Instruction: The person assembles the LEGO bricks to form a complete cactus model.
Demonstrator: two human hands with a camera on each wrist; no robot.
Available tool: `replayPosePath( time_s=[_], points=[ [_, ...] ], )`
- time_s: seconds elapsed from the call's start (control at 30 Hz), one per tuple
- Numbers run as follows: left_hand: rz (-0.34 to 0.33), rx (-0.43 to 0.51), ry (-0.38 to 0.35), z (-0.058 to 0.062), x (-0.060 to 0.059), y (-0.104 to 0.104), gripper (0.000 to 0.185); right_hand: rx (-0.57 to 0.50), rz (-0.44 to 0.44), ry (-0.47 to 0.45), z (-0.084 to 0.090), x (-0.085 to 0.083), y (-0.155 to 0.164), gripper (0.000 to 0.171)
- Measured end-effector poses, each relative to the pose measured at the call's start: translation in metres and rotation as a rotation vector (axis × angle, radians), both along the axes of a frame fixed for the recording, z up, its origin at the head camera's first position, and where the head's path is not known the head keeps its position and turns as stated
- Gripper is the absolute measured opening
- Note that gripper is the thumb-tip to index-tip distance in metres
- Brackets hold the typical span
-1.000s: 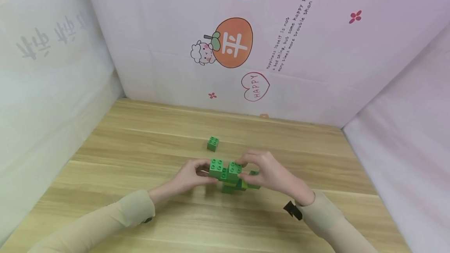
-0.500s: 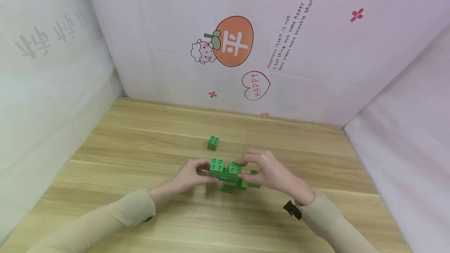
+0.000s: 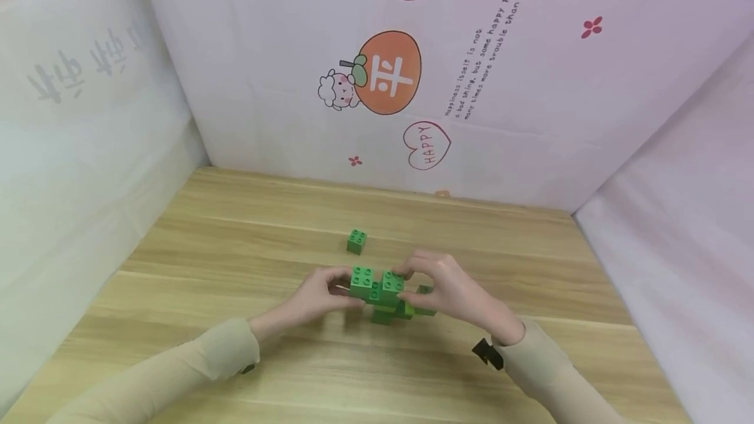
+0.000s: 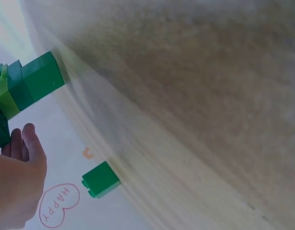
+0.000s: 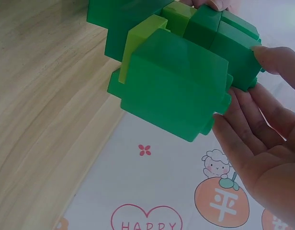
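Note:
A toy building-brick assembly (image 3: 362,284) in dark and lime green stands upright in the middle of the table in the head view. On its left side, my left hand (image 3: 315,294) grips an upper brick between thumb and fingers. The right hand (image 3: 453,288) pinches the studded brick (image 3: 392,285) at the upper right, thumb in front and fingers behind. The right wrist view shows the assembly's large green brick (image 5: 171,86) close up, with the thumb (image 5: 279,62) on a brick behind it. My palms hide parts of the assembly's sides.
One loose green brick (image 3: 356,241) lies behind the assembly, studs up. The wooden table (image 3: 247,228) meets a white printed backdrop (image 3: 283,110) at the back, and white cloth walls stand on the left and right.

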State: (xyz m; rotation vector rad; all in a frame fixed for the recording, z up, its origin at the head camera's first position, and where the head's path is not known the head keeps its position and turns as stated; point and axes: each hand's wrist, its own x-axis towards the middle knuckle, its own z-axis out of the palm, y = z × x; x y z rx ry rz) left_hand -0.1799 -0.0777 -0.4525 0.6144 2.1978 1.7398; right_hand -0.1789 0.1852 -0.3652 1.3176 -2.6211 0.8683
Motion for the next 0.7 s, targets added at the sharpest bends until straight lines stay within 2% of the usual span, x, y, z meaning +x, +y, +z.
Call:
replayPosePath(
  time_s=[0.43,0.7],
  points=[
    [-0.002,0.001,0.008,-0.002,0.001,0.001,0.038,0.024,0.025,-0.045,-0.001,-0.002,0.008,0.036],
    [0.000,0.009,-0.002,-0.003,0.000,0.000,0.039,-0.025,0.024,-0.007,0.002,-0.011,0.013,0.032]
  ],
)
